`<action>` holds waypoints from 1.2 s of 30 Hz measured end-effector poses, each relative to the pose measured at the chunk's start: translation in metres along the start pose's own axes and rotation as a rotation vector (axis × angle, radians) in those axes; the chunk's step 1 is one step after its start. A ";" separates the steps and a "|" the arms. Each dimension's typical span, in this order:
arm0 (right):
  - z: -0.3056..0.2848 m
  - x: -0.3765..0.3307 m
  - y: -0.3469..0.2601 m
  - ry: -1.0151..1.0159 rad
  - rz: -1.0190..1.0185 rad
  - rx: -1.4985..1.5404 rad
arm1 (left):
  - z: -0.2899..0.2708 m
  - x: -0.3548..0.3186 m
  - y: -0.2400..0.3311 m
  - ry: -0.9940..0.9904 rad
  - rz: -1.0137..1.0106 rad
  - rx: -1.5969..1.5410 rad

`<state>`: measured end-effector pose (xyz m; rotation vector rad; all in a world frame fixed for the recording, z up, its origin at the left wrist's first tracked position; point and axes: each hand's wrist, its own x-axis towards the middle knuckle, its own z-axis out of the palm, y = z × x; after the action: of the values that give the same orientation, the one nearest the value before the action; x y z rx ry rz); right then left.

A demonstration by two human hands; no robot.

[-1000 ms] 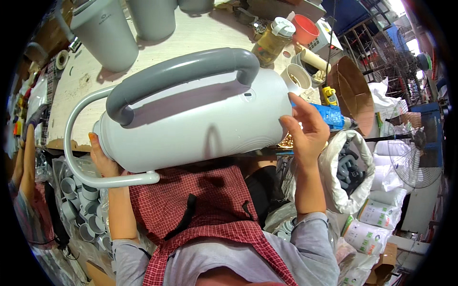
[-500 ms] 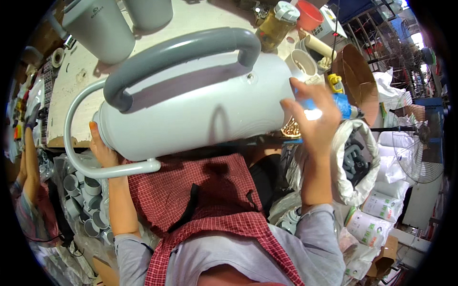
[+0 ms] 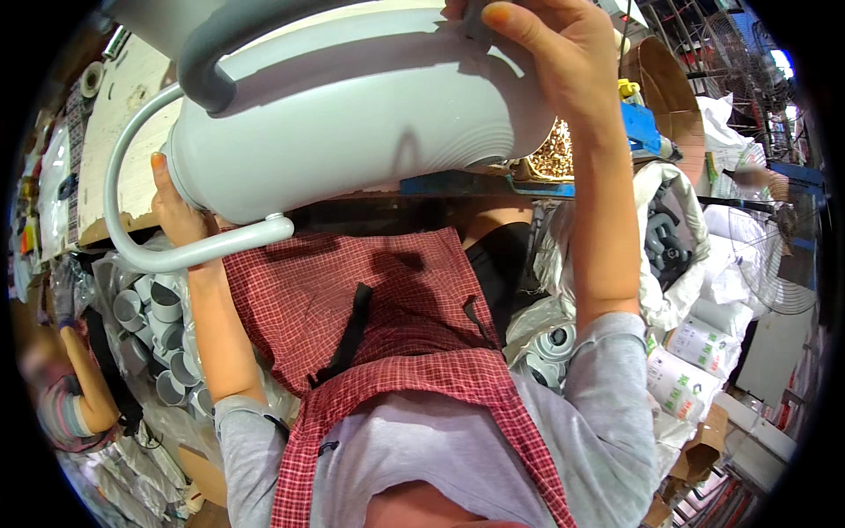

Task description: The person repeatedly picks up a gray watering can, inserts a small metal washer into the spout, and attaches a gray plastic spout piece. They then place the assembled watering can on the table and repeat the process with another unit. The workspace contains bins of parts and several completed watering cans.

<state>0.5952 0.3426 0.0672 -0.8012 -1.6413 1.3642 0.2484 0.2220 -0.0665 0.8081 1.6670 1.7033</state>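
A large pale grey jug [image 3: 343, 132] lies on its side in front of me, held along the table's near edge. A dark grey handle [image 3: 255, 35] runs along its upper side. From the left end curves a thin light grey loop handle [image 3: 123, 185]. My left hand [image 3: 182, 216] is closed on the jug's left end, its thumb up against the rim and the other fingers hidden. My right hand [image 3: 563, 53] grips the right end of the dark handle, with the thumb across it; some fingers pass out of the picture at the top.
Small brass-coloured parts [image 3: 553, 151] sit in a tray by the jug's right end, near a blue tool [image 3: 642, 128]. A white sack [image 3: 656, 189] of dark grey handles stands right. Grey cups [image 3: 163, 304] fill a bag at left. Another person [image 3: 75, 396] is far left.
My right hand has gone from open beside the jug's right end to gripping the dark handle's right end. The whole scene sits higher in the picture. My left hand keeps its hold.
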 end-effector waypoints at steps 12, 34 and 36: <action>-0.008 -0.002 0.008 0.017 -0.204 -0.474 | 0.013 -0.008 0.010 0.075 0.011 0.032; -0.007 -0.056 0.037 0.273 -0.537 -0.783 | 0.019 -0.043 0.032 0.043 0.156 0.030; -0.024 -0.140 0.057 0.510 -0.612 -0.586 | 0.021 -0.053 0.034 0.030 0.154 0.042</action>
<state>0.6768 0.2429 -0.0154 -0.7882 -1.6711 0.2174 0.2974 0.1927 -0.0325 0.9568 1.7040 1.7967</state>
